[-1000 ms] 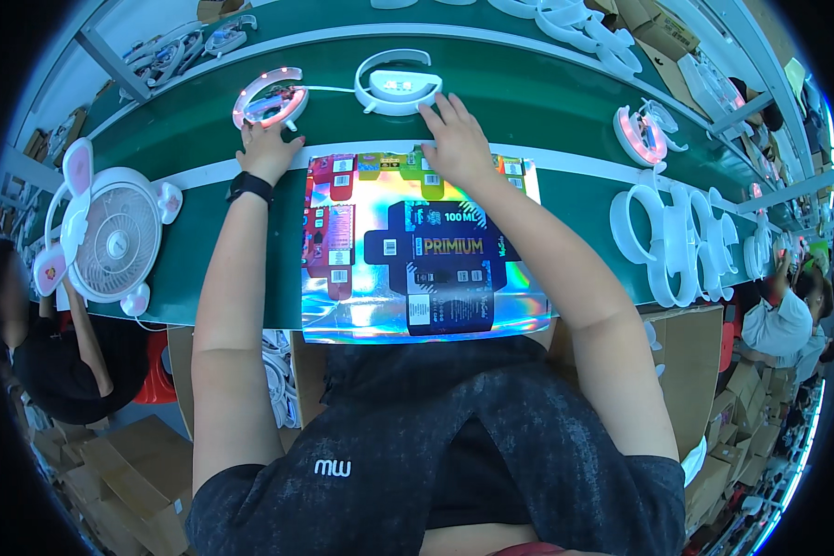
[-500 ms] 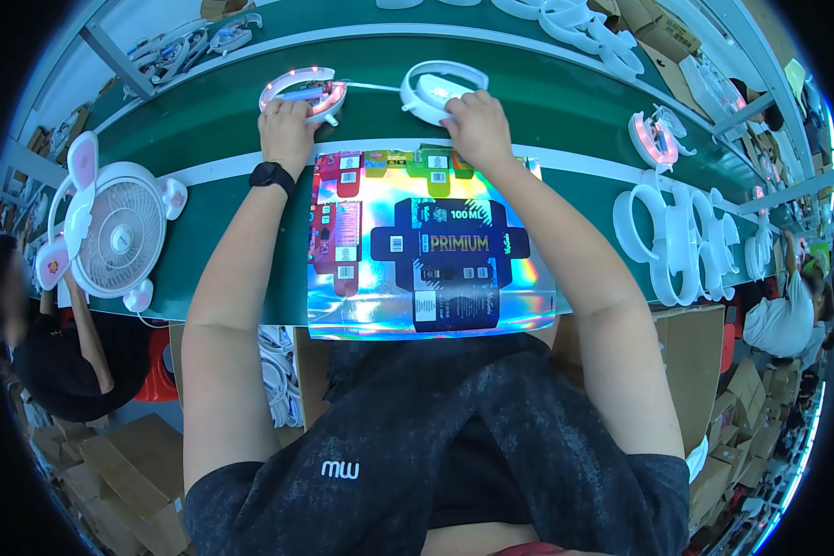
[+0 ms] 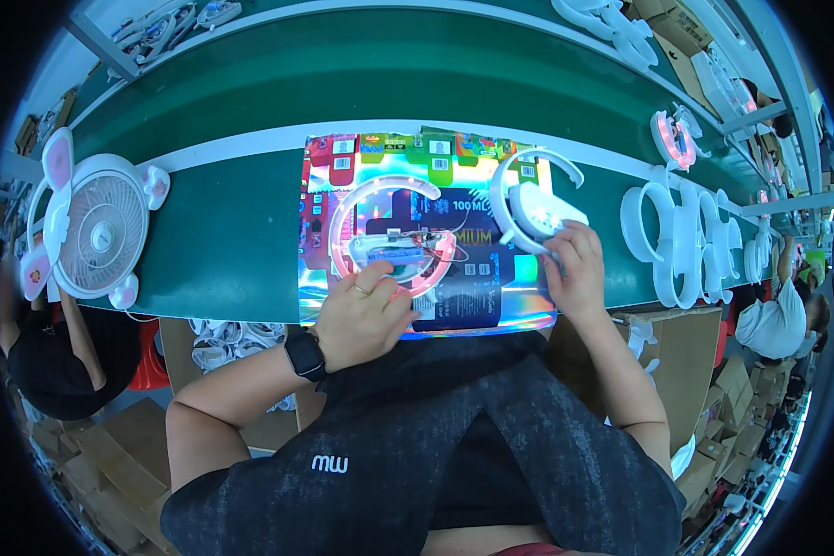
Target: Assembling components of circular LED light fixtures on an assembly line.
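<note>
In my left hand [image 3: 363, 320] is the lower edge of a C-shaped white housing [image 3: 340, 222] with a pinkish glow. Wires, a small board and a blue cylindrical part [image 3: 394, 256] show inside its open face. My right hand [image 3: 576, 273] grips the lower right side of a second curved white housing [image 3: 536, 208], its fingers closed around a rounded block at its centre. Both housings are over a shiny sheet [image 3: 482, 313] printed with flat box layouts, on the near side of the green table. Each hand's fingertips are partly hidden.
A white fan [image 3: 107, 232] with pink rabbit ears stands at the left. Several white plastic frames [image 3: 663, 236] stand at the right, near another lit ring [image 3: 672, 139]. Open cardboard boxes [image 3: 690, 361] are below the table edge. Other people work at both sides.
Both hands have drawn the two housings from the far conveyor area toward me, over the shiny sheet. The lit housing's open face with its wires now shows clearly.
</note>
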Available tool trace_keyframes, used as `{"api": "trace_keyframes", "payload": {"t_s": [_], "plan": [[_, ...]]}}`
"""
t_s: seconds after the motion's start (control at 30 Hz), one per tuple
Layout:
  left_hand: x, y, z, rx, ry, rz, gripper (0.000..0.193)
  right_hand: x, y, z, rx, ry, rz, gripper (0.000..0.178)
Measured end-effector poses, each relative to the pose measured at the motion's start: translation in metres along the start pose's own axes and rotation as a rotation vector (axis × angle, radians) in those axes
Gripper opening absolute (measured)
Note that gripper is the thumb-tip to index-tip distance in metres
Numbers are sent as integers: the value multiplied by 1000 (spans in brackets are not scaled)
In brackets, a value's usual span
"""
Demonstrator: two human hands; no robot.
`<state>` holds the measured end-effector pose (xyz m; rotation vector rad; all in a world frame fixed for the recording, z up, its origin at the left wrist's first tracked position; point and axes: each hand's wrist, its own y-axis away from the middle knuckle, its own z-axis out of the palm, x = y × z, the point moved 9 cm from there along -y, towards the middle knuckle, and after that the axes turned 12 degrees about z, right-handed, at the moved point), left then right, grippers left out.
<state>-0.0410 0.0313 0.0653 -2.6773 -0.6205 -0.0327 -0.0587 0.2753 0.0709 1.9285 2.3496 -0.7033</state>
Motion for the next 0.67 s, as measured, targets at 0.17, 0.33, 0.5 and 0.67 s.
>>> {"api": "trace_keyframes", "payload": {"t_s": [0.17, 0.33, 0.5, 0.67], "plan": [[-8, -45, -30, 192, 110, -15, 32, -48, 4, -3, 127, -204, 23, 28], [-20, -74, 4, 86, 147, 28, 26, -60, -3, 44, -5, -536, 219, 38], [-40, -60, 14, 253, 660, -160, 11, -53, -2, 68, -90, -729, 298, 31], [-54, -48, 20, 331, 763, -337, 16, -65, 2, 65, -62, -701, 323, 31]]}}
